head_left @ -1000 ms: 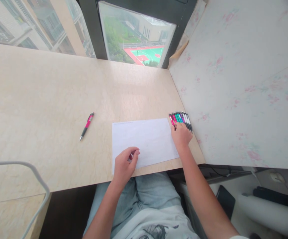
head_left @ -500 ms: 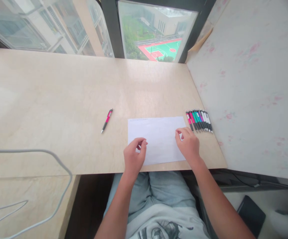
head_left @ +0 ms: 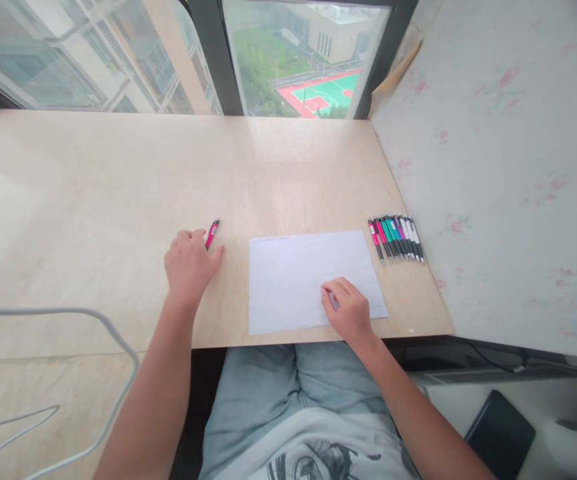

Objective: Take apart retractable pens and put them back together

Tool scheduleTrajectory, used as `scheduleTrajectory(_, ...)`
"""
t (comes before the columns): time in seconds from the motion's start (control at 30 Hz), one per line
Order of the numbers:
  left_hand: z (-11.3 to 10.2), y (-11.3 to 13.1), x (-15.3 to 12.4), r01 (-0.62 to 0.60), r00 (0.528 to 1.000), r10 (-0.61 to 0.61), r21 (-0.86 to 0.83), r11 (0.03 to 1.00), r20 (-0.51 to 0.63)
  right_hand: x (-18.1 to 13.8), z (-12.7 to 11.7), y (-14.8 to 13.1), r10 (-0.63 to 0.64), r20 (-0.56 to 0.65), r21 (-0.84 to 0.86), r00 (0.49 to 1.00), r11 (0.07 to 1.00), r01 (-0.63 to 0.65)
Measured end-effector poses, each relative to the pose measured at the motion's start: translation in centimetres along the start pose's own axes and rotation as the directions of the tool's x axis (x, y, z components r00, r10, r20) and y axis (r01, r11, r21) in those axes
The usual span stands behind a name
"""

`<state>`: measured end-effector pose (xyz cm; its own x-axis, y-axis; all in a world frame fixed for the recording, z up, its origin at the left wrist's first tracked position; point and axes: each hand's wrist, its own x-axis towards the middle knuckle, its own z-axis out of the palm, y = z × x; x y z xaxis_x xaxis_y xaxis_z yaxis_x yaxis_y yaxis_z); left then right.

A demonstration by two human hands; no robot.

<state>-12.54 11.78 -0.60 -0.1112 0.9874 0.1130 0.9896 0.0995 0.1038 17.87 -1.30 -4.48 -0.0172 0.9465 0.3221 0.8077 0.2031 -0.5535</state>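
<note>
A left hand [head_left: 192, 262], fingers spread wide, covers part of a pink pen [head_left: 212, 233] on the tabletop [head_left: 118, 193]; the right hand [head_left: 348, 310], fingers curled narrow, is over white paper [head_left: 288, 287] near lined-up pens [head_left: 396, 237].

Soft, bright daylight enters through the window [head_left: 308, 67], leaving a pale sheen on the desk [head_left: 288, 150] and darkness beneath. Print on the paper [head_left: 293, 280] is illegible; the lower right blurs, the upper right corner darkens.
</note>
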Motion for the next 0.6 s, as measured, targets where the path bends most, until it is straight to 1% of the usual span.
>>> scheduleTrajectory(0.07,0.2,0.3,0.9,-0.013,0.999,0.012,0.010,1.000,0.051,0.0,0.0,0.1,0.001,-0.019,0.026,1.000,1.000,0.000)
scheduleTrajectory(0.13,0.3,0.6,1.4,-0.017,0.997,0.016,0.015,1.000,0.078,0.1,0.0,0.2,0.003,-0.045,0.059,0.999,0.998,0.000)
scheduleTrajectory(0.33,0.4,0.7,2.5,-0.005,0.995,0.003,0.019,1.000,0.101,0.3,0.0,0.4,0.031,-0.083,0.136,0.996,0.990,-0.019)
scheduleTrajectory(0.4,-0.1,0.4,2.6,0.020,0.994,-0.015,-0.052,0.998,0.106,0.2,0.0,0.4,0.038,-0.088,0.152,0.995,0.988,-0.024)
scheduleTrajectory(0.47,-1.0,0.3,2.4,0.078,0.992,-0.053,-0.225,0.971,0.118,0.2,0.0,0.5,0.053,-0.094,0.177,0.994,0.983,-0.035)
scheduleTrajectory(0.5,-1.5,0.4,2.1,0.117,0.989,-0.078,-0.354,0.928,0.122,0.2,0.0,0.5,0.066,-0.100,0.193,0.993,0.980,-0.046)
scheduleTrajectory(0.53,-2.0,0.5,1.6,0.164,0.984,-0.105,-0.504,0.848,0.144,0.2,-0.1,0.5,0.085,-0.108,0.208,0.991,0.976,-0.061)
scheduleTrajectory(0.57,-2.4,0.8,1.0,0.217,0.974,-0.116,-0.660,0.719,0.194,0.2,-0.1,0.6,0.108,-0.118,0.221,0.987,0.972,-0.080)
scheduleTrajectory(0.6,-2.7,1.3,0.3,0.253,0.966,-0.106,-0.790,0.559,0.234,0.2,-0.1,0.7,0.131,-0.127,0.232,0.983,0.968,-0.099)
